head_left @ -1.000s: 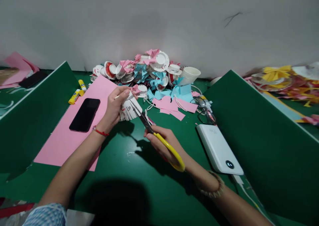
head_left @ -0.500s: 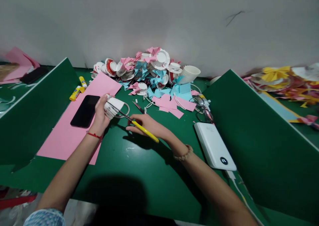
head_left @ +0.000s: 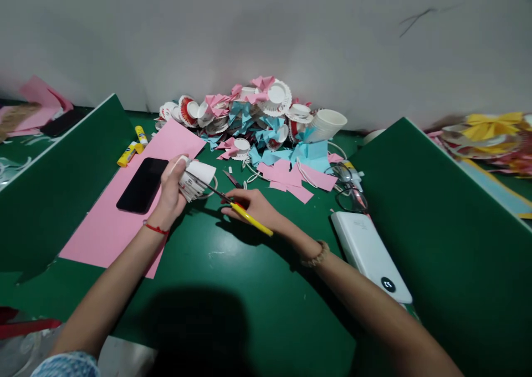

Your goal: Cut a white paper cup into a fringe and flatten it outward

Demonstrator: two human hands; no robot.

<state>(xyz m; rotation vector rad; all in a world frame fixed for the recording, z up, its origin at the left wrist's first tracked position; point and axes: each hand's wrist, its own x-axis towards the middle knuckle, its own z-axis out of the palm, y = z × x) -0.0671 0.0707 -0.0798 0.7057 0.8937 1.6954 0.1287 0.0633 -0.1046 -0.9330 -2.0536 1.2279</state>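
My left hand (head_left: 169, 191) is closed round a white paper cup (head_left: 198, 177) with its side cut into strips, held just above the green table (head_left: 233, 288). My right hand (head_left: 253, 209) grips yellow-handled scissors (head_left: 243, 213), and their blades reach into the cup's cut edge. A red string circles my left wrist and a bead bracelet my right. Under my left hand lies a pink paper sheet (head_left: 103, 227) with a black phone (head_left: 142, 184) on it.
A heap of cut cups with pink and blue paper bows (head_left: 253, 116) lies against the wall, an uncut cup (head_left: 328, 125) beside it. Glue sticks (head_left: 132, 147), glasses (head_left: 349, 191) and a white power bank (head_left: 369, 255) lie nearby. Green dividers (head_left: 436, 222) flank both sides.
Both hands dropped toward the table and shifted left, then held. The scissors, raised with handles toward me a second ago, now lie low and flat at the cup's edge.
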